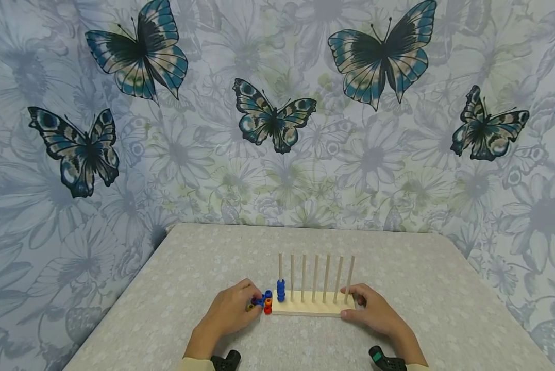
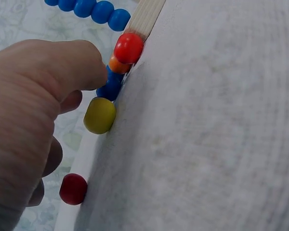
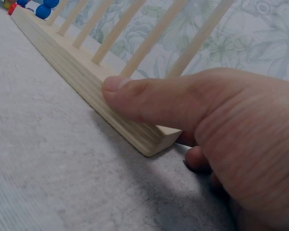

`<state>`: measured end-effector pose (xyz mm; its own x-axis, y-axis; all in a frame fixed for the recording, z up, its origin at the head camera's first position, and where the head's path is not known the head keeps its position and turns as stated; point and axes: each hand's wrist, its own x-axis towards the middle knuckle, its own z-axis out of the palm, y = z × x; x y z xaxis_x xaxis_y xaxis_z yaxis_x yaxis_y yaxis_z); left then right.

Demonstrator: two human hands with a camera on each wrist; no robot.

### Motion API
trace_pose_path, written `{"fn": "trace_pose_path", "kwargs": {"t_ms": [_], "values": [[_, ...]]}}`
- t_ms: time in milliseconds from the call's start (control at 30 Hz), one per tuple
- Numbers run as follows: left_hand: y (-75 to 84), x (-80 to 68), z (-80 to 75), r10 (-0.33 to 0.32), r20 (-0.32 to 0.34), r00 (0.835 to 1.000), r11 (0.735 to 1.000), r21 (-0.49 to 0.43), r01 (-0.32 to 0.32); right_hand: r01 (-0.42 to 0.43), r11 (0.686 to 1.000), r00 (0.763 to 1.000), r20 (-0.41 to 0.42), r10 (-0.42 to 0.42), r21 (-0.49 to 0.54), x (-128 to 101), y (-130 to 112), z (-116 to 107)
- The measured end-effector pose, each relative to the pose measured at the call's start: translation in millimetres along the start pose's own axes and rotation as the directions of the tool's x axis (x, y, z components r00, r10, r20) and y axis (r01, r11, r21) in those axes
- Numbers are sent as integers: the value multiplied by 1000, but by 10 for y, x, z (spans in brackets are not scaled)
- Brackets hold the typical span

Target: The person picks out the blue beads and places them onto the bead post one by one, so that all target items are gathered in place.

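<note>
A wooden peg board (image 1: 312, 307) with several upright pegs lies on the table. Blue beads (image 1: 281, 291) are stacked on its leftmost peg. My right hand (image 1: 374, 312) grips the board's right end, the thumb on its front edge and the fingers round behind. At the left end, my left hand (image 1: 233, 308) reaches down among loose beads, bent fingers at a blue bead (image 2: 110, 87); whether they pinch it is hidden. Beside that bead are a red bead (image 2: 128, 48), an orange bead (image 2: 118, 66) and a yellow bead (image 2: 99, 116). A dark red bead (image 2: 73, 189) lies below the fingers.
A pale patterned cloth covers the table (image 1: 305, 342). Behind it stands a wall (image 1: 277, 190) with a floral and butterfly print. Each wrist wears a dark strapped device, one being the left wrist device (image 1: 226, 360). The pegs rise between the hands.
</note>
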<state>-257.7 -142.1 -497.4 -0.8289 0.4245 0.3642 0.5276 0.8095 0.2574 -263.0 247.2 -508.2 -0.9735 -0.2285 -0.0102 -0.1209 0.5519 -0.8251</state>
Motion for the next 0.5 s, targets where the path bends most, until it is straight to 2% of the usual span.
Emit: {"fn": "trace_pose_path", "kwargs": {"t_ms": [500], "values": [[18, 5, -36, 53, -139, 989, 998, 23, -51, -6, 1000, 1000, -9, 6, -10, 26, 26, 0]]}}
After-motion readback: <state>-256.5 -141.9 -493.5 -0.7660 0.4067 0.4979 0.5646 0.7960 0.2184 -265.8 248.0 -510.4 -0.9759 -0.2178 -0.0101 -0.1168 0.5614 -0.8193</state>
